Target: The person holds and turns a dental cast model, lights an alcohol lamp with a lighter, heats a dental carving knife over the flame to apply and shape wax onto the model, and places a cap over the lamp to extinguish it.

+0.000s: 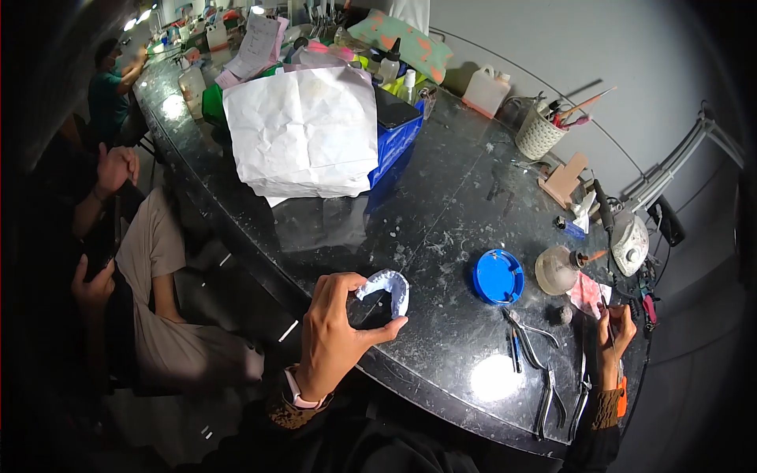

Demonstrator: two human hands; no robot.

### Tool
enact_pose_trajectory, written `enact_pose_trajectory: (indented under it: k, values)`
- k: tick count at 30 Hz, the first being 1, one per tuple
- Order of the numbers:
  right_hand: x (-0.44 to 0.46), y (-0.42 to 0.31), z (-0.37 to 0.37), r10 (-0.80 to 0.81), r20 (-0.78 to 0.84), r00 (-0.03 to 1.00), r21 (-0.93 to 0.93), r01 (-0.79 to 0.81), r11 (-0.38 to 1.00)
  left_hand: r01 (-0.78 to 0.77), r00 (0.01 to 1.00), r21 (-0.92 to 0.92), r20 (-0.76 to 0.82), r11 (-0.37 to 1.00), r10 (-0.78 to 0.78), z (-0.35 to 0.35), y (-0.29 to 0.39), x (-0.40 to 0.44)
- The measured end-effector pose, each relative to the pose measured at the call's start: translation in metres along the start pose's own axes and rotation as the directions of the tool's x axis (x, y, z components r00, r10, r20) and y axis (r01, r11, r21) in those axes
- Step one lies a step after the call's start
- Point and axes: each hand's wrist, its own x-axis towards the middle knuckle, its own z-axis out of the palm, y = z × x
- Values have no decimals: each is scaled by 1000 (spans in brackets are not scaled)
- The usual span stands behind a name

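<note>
My left hand (335, 327) grips a pale bluish-white plaster dental cast (397, 290), horseshoe-shaped, between thumb and fingers above the bench's front edge. At the right, my right hand (617, 335) is closed around a thin dark tool (607, 314), whose kind I cannot make out. Its upper end reaches a pink-stained tissue (587, 295). Left of that hand lie pliers (530, 340), with more pliers (550, 400) nearer the front edge. A blue round lid or dish (499, 277) and a glass spirit burner (557, 270) stand just beyond them.
A blue bin (397, 146) carries a large white paper (303, 130). Along the wall are a pen basket (541, 132), a plastic jug (486, 91) and a lamp (631, 240). A seated person (162, 260) is close on the left; another person (110, 91) sits farther back.
</note>
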Motion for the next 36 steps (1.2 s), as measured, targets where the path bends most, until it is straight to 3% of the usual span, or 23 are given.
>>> enact_pose_trajectory:
  k: [15, 18, 20, 22, 27, 31, 36]
  values:
    - [-1, -2, -1, -83, -6, 997, -83, 82, 993, 82, 996, -51, 49, 995, -79, -7, 10, 5]
    - [-3, 9, -3, -136, 5, 991, -92, 136, 986, 107, 989, -318, -61, 942, -133, -3, -6, -2]
    - [-2, 5, -1, -195, -20, 981, -93, 192, 977, 145, 978, -374, -85, 916, -190, -12, -11, -5]
    - [-3, 1, -2, -114, -16, 993, -93, 112, 989, 151, 957, -420, -166, 895, -239, -21, -18, -7]
    - [-5, 40, 2, -224, -45, 974, -83, 220, 972, 97, 859, -405, -428, 909, -282, -42, -62, -15]
    - [-3, 55, 1, -249, -44, 968, -62, 246, 967, 171, 774, -356, -528, 919, -348, -60, -90, -18]
    - [-4, 67, 1, -221, -26, 975, -61, 219, 974, 198, 769, -268, -554, 943, -319, -78, -113, -14]
